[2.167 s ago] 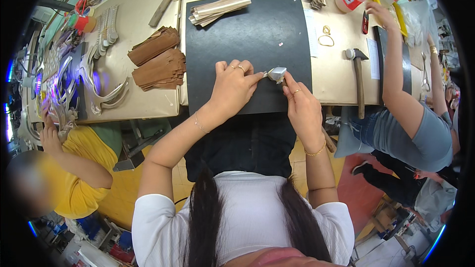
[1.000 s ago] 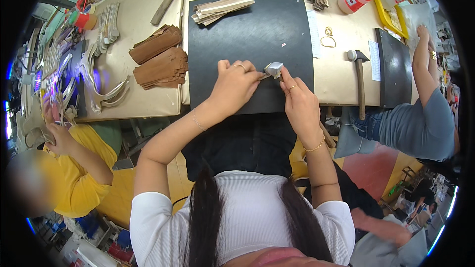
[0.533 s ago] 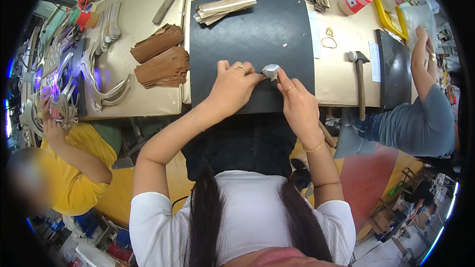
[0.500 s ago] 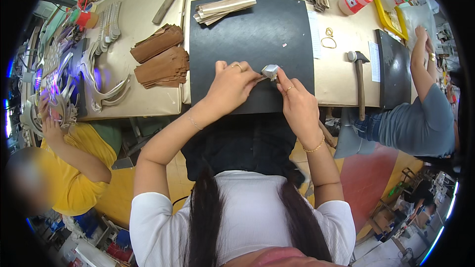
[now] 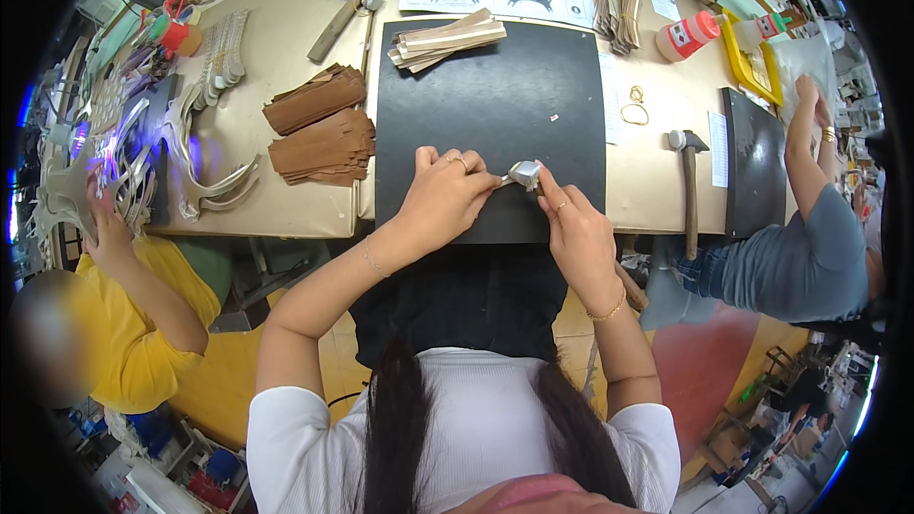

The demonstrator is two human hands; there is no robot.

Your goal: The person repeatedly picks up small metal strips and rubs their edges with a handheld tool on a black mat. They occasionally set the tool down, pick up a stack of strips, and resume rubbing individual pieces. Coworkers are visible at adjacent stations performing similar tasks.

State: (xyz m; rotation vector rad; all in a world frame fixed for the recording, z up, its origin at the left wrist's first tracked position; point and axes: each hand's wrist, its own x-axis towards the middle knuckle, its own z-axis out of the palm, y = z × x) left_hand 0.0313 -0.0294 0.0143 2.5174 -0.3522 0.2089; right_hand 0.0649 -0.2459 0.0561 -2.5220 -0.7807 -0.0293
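Note:
My right hand is closed around a hammer. The hammer's silvery head shows beyond my fingertips, and its wooden handle comes out below my wrist. My left hand pinches a thin pale strip whose end meets the hammer head; most of the strip is hidden by my fingers. Both hands are over the near part of a black mat. A bundle of pale and brown strips lies at the mat's far left.
Left of the mat are brown leather-like stacks and a hammer. To the right lie rubber bands, another hammer, a red-capped bottle and a yellow tray. Co-workers sit on both sides, one in a yellow shirt.
The view has shifted, so the table sits slightly lower in the picture. My hands still hold the hammer and strip together, the hammer head turned a little. The left co-worker's hand has moved.

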